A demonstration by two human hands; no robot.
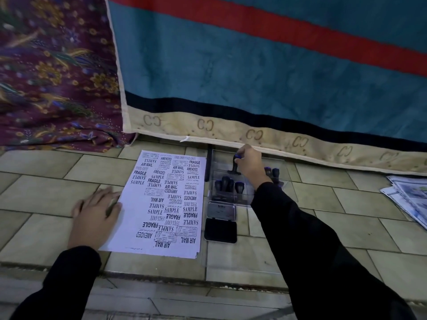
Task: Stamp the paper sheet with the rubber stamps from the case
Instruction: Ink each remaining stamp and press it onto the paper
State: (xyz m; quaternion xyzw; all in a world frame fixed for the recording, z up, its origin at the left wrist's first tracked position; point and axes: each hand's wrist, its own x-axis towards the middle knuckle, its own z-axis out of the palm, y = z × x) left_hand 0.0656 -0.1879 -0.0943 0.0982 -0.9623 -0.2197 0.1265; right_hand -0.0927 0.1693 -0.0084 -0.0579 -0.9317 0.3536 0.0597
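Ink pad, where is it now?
Head view: the ink pad lies open just right of the paper, on the near side of the case.

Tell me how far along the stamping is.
Done: the paper sheet is crowded with impressions. In hand: the right hand grips a stamp at the case; the left hand presses the sheet's left edge. Left: only small blank gaps, chiefly the bottom-left margin; the ink pad lies open.

paper sheet (161,204): white, flat on tiled floor, crowded with black stamp prints | case (286,172): clear plastic, open, right of sheet | rubber stamps (227,183): dark, purple-topped, upright in case | one stamp (235,167): far end, upright, gripped
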